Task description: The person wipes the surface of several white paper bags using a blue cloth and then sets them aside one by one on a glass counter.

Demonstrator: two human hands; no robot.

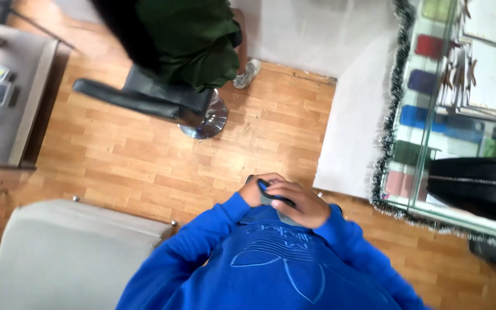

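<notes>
Both my hands meet in front of my chest, with blue sweatshirt sleeves running up to them. My left hand (254,190) grips the far end of a dark flat device (285,217), about the size of a phone. My right hand (301,205) lies over the device with its fingers curled across the top, hiding most of it. A small blue piece (263,185) pokes out between the two hands; I cannot tell which hand holds it. The hands hang above a wooden floor (139,161).
A black swivel chair (144,95) with a chrome base (206,121) stands ahead, with a person in dark green (190,40) beside it. A glass display case (431,115) edged with tinsel holds coloured cases, and a black zip bag (477,183) rests on it. A grey seat (64,252) sits lower left and a desk (7,92) far left.
</notes>
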